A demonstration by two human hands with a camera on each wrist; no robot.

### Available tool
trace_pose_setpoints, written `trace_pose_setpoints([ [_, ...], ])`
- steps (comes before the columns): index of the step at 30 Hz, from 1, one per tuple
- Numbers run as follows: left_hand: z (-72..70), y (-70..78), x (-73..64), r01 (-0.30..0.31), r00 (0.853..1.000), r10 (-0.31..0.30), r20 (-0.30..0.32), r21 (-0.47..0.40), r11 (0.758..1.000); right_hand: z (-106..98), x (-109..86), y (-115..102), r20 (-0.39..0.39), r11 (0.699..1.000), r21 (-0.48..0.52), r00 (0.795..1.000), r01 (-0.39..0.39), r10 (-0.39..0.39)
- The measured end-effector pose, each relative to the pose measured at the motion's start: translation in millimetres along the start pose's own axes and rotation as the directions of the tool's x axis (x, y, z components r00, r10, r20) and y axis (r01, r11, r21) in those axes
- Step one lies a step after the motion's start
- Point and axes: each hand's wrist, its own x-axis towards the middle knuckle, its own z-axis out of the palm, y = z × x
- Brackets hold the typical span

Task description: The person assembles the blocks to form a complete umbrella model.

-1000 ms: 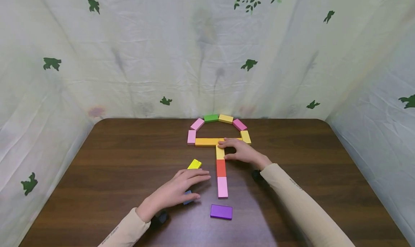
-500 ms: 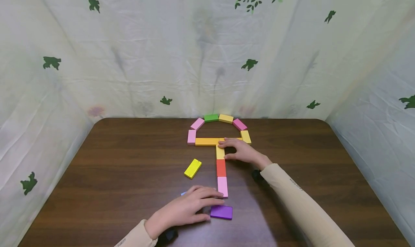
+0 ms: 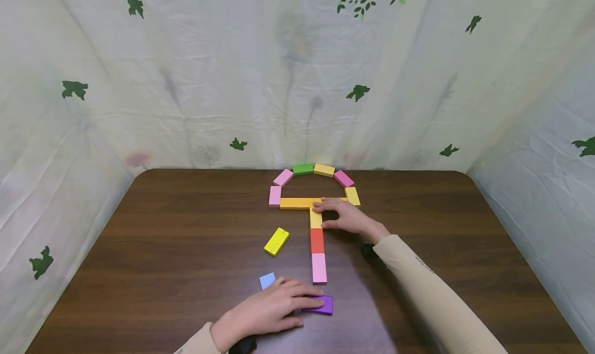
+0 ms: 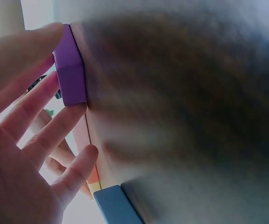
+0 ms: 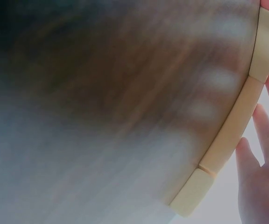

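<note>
Colourful flat blocks form a rounded outline with a straight stem on the table. My left hand (image 3: 279,305) reaches over a purple block (image 3: 328,306) below the stem, its fingers fairly straight across the top. In the left wrist view the thumb overlaps one end of the purple block (image 4: 73,81), and a fingertip is at the other. My right hand (image 3: 348,217) rests at the top of the stem, fingertips by the orange block (image 3: 296,203) row and thumb at the edge of the cream block (image 3: 315,219). In the right wrist view the fingers lie relaxed behind the blocks.
A yellow block (image 3: 276,242) lies tilted left of the stem. A light blue block (image 3: 267,280) is partly hidden behind my left hand. The stem continues with a red block (image 3: 317,241) and a pink block (image 3: 319,268). A leaf-patterned curtain (image 3: 186,85) hangs behind the table (image 3: 186,214).
My left hand has moved toward me and rightward from beside the yellow block to over the purple block, uncovering the yellow block and part of the blue one. My right hand stays in place.
</note>
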Motion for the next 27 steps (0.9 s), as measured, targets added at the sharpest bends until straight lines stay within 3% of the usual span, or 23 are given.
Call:
trace_pose_setpoints([
  [7,0.6,0.5,-1.2,0.001,1.0,0.0,-0.028,0.027,1.0,-0.4,-0.2,-0.4,0.002,1.0,-0.006,1.0,0.0,0.0],
  [13,-0.4,0.7,-3.1,0.01,0.999,-0.012,-0.05,-0.047,0.999,-1.1,-0.3,-1.4,0.005,1.0,-0.013,1.0,-0.013,0.013],
  [27,2.7,0.7,5.7,0.011,1.0,-0.011,-0.002,-0.013,1.0,-0.4,-0.3,-0.9,0.0,1.0,-0.012,1.0,0.014,-0.014],
])
